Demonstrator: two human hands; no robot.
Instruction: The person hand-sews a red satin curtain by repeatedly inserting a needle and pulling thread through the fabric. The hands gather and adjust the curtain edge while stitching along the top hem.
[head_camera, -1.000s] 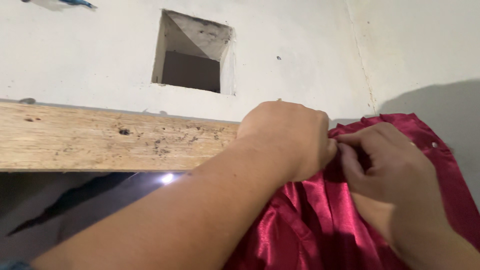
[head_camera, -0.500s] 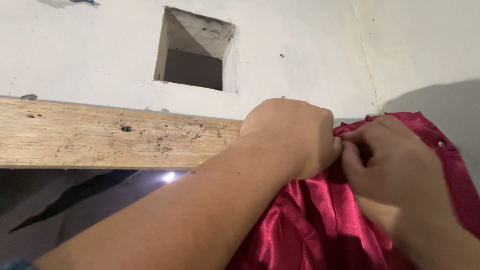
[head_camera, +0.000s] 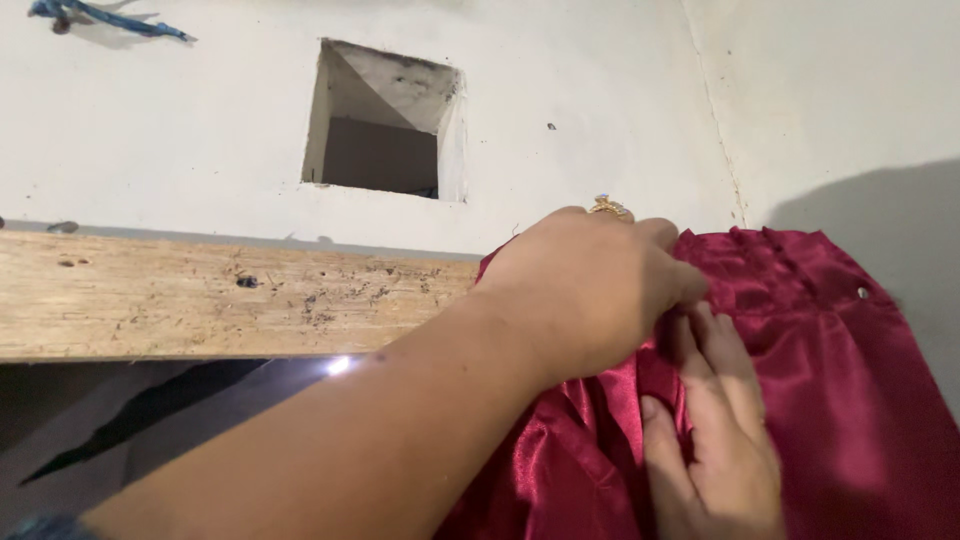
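A shiny dark red satin curtain (head_camera: 850, 400) hangs gathered from the right end of a rough wooden beam (head_camera: 200, 295) against a white wall. My left hand (head_camera: 590, 285), with a gold ring on one finger, reaches across from the lower left and pinches the gathered top edge of the cloth. My right hand (head_camera: 715, 440) lies flat on the cloth just below it, fingers pointing up and touching the folds. Part of the top edge is hidden under my left hand.
A square recess (head_camera: 385, 125) opens in the white wall (head_camera: 600, 90) above the beam. A blue string (head_camera: 100, 18) hangs at the top left. A wall corner (head_camera: 715, 120) runs down at the right. Dark space with a bright light spot (head_camera: 338, 366) lies below the beam.
My left hand moved right along the curtain's top edge. My right hand dropped from pinching beside it to lying flat lower on the cloth.
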